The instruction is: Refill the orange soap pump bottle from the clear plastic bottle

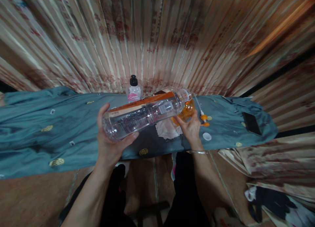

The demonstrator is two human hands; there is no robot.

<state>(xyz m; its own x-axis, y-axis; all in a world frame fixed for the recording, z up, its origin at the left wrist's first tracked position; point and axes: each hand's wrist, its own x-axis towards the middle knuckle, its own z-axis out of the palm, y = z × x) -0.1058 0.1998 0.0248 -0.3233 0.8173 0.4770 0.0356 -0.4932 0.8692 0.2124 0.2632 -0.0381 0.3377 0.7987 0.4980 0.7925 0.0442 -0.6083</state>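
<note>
My left hand (109,140) is wrapped round the base of a large clear plastic bottle (145,113) with an orange label, held almost on its side. Its open mouth points right, over a small orange container (187,110). My right hand (190,128) grips that orange container from below and steadies it on the blue-grey cloth (61,128). A white cap (207,136) lies on the cloth just right of my right hand. An orange-and-white pump head (203,117) lies beside the container.
A small clear bottle with a black cap and pink label (134,90) stands at the back by the curtain. A crumpled white tissue (167,128) lies under the big bottle. A dark phone (251,123) rests at the cloth's right end.
</note>
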